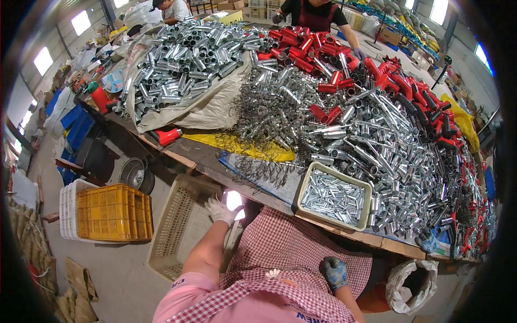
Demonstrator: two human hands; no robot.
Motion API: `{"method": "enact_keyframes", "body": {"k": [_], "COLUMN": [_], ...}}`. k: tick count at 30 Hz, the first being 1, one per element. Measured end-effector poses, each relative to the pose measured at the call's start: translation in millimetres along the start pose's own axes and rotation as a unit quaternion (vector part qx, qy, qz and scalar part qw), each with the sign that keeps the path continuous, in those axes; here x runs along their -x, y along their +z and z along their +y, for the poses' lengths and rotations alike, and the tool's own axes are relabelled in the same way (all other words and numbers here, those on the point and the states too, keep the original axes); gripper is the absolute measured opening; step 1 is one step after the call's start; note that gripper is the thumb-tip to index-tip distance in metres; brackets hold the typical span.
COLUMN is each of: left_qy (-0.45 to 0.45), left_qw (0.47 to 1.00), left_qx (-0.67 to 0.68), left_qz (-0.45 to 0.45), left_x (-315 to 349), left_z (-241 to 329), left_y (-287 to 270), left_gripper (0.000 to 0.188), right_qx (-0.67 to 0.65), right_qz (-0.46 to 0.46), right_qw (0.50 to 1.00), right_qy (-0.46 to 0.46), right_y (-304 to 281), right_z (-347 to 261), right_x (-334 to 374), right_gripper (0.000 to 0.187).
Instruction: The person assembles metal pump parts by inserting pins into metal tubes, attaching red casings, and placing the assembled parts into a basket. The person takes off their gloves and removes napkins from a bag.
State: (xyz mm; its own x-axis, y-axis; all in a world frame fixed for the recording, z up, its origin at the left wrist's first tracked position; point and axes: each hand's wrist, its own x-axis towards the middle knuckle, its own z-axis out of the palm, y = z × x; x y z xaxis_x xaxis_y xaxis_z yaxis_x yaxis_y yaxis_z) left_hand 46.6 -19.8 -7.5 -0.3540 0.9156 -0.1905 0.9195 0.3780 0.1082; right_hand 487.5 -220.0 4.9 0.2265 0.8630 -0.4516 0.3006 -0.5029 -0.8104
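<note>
My left hand (219, 210), in a pale glove, reaches down over the rim of a beige plastic basket (161, 231) below the table edge. Its fingers are spread, and a glaring white patch beside the thumb hides detail there. My right hand (334, 272), in a blue and grey glove, is closed in a fist against my red checked apron (280, 237); nothing shows in it. In front of me, a cream tray (368, 207) of short metal pins sits at the table's near edge. Beyond it lies a heap of shiny metal tubes (382, 156).
More tubes (188, 59) are piled on a sack at far left, beside tangled wire springs (264, 107). Red handles (301, 48) lie farther back, where a co-worker (318, 16) reaches in. Yellow crates (116, 212) stand left on the floor; a white sack (401, 296) stands right.
</note>
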Motion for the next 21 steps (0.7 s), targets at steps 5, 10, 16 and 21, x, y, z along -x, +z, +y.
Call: {"method": "enact_keyframes", "body": {"k": [5, 10, 16, 21], "left_qy": [0.002, 0.025, 0.09, 0.106], "left_qw": [1.0, 0.997, 0.969, 0.968], "left_qx": [-0.004, 0.068, 0.153, 0.149], "left_qz": [-0.026, 0.027, 0.171, 0.172], "left_x": [0, 8, 40, 60], "left_z": [1, 0, -13, -16], "left_y": [0, -5, 26, 43], "left_gripper": [0.106, 0.114, 0.107, 0.1], "right_qx": [0.079, 0.11, 0.11, 0.148], "right_qz": [0.005, 0.011, -0.022, -0.023], "right_qw": [0.996, 0.992, 0.991, 0.988], "right_qy": [-0.047, -0.063, -0.072, -0.048], "right_y": [-3, -3, -5, -6], "right_z": [18, 3, 13, -29], "right_x": [-8, -5, -7, 8], "right_gripper": [0.017, 0.02, 0.026, 0.025]}}
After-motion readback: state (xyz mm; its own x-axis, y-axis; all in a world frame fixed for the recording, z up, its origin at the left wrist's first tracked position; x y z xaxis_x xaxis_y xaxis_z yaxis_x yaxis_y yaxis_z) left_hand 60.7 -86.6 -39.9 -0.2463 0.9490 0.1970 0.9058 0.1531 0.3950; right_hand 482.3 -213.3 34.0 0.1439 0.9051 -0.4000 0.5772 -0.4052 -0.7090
